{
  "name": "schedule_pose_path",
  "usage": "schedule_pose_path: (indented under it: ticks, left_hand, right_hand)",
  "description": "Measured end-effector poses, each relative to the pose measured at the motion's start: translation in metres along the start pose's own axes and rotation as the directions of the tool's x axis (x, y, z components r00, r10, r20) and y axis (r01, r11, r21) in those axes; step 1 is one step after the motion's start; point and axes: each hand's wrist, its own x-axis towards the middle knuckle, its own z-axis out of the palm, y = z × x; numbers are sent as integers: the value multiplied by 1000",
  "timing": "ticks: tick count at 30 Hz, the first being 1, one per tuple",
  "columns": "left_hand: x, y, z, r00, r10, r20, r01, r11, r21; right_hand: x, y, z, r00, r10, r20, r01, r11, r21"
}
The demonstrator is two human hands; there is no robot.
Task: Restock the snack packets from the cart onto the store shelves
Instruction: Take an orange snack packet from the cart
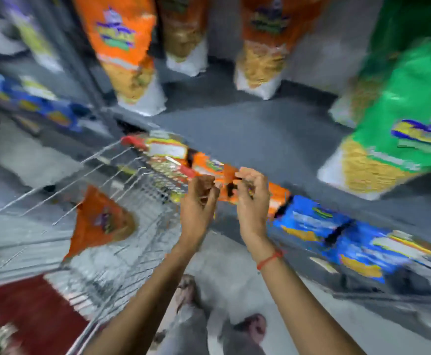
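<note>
The frame is motion-blurred. My left hand (pixel 200 198) and my right hand (pixel 251 196) are raised side by side in front of the grey shelf (pixel 247 134), fingers curled. Between them is something orange, and the blur hides whether they pinch it or it belongs to the orange packets (pixel 209 167) on the lower shelf behind. An orange snack packet (pixel 99 221) lies in the wire cart (pixel 137 180) at the left. Tall orange packets (pixel 127 52) stand upright at the shelf's back, and green packets (pixel 399 119) stand at the right.
Blue packets (pixel 337 234) line the lower shelf at the right, and more blue ones (pixel 37 103) lie on the left shelving. A dark red mat (pixel 29 316) is at the lower left. My feet (pixel 250 326) stand on the pale floor beside the cart.
</note>
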Motion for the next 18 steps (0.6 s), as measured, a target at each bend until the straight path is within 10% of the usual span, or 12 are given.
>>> schedule_pose_path:
  ticks: [7, 18]
  left_hand:
    - [29, -111, -148, 902, -337, -270, 342, 939, -30]
    - [5, -255, -232, 438, -865, -244, 782, 500, -372]
  right_hand:
    - [-46, 51, 184, 856, 217, 470, -171, 976, -137]
    - [-89, 141, 314, 491, 568, 661, -13, 763, -646]
